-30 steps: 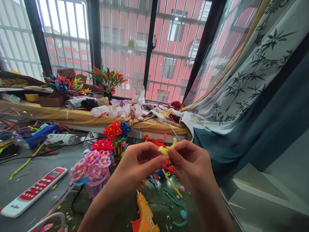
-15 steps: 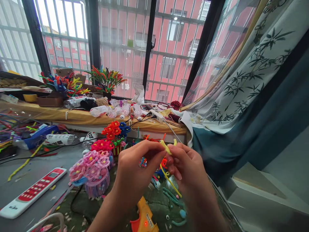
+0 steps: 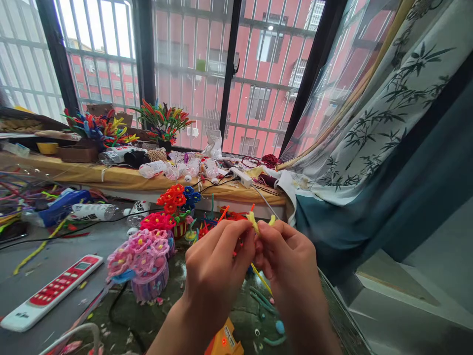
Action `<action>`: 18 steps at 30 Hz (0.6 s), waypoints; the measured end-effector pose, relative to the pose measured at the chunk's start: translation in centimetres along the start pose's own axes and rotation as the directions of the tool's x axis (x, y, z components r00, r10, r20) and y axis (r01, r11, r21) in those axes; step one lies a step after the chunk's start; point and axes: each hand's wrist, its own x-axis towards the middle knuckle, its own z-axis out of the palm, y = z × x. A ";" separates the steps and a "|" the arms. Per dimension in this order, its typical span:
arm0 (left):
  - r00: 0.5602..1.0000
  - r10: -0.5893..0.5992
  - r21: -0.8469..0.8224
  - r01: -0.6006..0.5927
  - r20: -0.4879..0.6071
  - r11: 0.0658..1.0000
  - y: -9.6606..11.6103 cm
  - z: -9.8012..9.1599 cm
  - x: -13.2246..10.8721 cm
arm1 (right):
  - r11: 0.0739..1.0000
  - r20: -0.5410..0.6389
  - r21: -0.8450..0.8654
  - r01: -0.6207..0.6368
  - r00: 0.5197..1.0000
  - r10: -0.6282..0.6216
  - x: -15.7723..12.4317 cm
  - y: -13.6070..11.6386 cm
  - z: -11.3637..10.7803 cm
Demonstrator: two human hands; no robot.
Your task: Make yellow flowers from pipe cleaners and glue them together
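Close together over the table, my left hand (image 3: 221, 261) and my right hand (image 3: 290, 251) both pinch a fuzzy yellow pipe cleaner (image 3: 253, 222). Its short ends poke up above the fingertips, and the part between my fingers is hidden. Below the hands a yellow strand (image 3: 263, 280) slants down to the right; I cannot tell whether it joins the held piece. Under my left wrist lies a yellow glue gun (image 3: 228, 340) with a red light on. Green pipe cleaner pieces (image 3: 264, 301) and a blue pompom (image 3: 280, 327) rest below my right hand.
Left of my hands stand a pot of pink pipe cleaner flowers (image 3: 150, 281) and red flowers (image 3: 172, 197). A white and red remote (image 3: 55, 293) lies farther left. Plastic bottles (image 3: 94, 212) and a cluttered ledge (image 3: 121, 173) are behind. A curtain (image 3: 340, 231) hangs at right.
Both hands have drawn closer together, the left turning inward and covering more of the glue gun and the yellow strand. The pipe cleaner stays pinched between them.
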 end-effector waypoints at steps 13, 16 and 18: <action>0.990 0.143 0.002 -0.143 0.016 0.990 -0.9 -0.1 0.0 | 1.000 -0.012 -0.016 -0.020 1.000 0.020 -0.2 -0.2 0.0; 0.983 0.179 0.002 -0.179 0.033 0.984 -1.1 -0.2 0.1 | 0.999 -0.011 -0.025 -0.037 0.999 0.036 0.1 -0.2 0.1; 0.978 0.200 0.010 -0.200 0.053 0.980 -1.2 -0.4 0.1 | 0.999 0.002 -0.018 -0.044 0.999 0.044 0.2 -0.1 0.0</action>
